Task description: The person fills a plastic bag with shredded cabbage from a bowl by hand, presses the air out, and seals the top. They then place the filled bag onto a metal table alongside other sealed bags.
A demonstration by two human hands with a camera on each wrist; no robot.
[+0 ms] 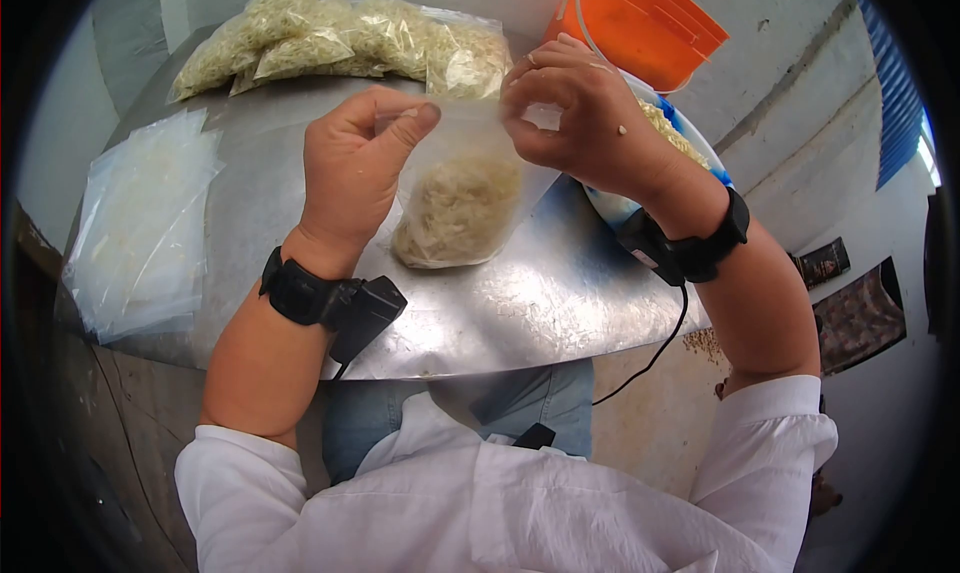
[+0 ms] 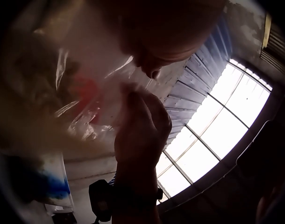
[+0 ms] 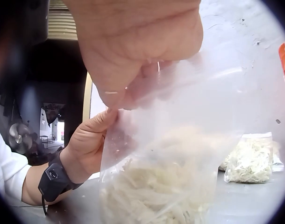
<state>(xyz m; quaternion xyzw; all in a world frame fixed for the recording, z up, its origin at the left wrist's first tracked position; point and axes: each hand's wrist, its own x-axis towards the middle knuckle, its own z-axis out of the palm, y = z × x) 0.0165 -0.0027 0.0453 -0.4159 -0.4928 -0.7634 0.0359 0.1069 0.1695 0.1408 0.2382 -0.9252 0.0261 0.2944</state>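
A clear plastic bag [image 1: 458,213] hangs upright over the table, its lower part filled with pale, shredded strips. Thumb and fingers of my left hand [image 1: 352,163] pinch its top left corner. Further along the same top edge, my right hand [image 1: 590,113] grips the plastic between thumb and curled fingers. A few pale bits cling to the back of that hand. Seen from the right wrist, the bag [image 3: 161,186] looks cloudy, with the left hand [image 3: 89,144] at its near side edge. The left wrist view is dark and blurred around the bag.
Several filled bags [image 1: 385,38] lie along the back of the metal table [image 1: 270,203]. Flat, unfilled bags [image 1: 145,223] are stacked at the left. At the right stands a blue-and-white basin [image 1: 715,158] of shredded strips, with an orange bucket [image 1: 640,28] behind it.
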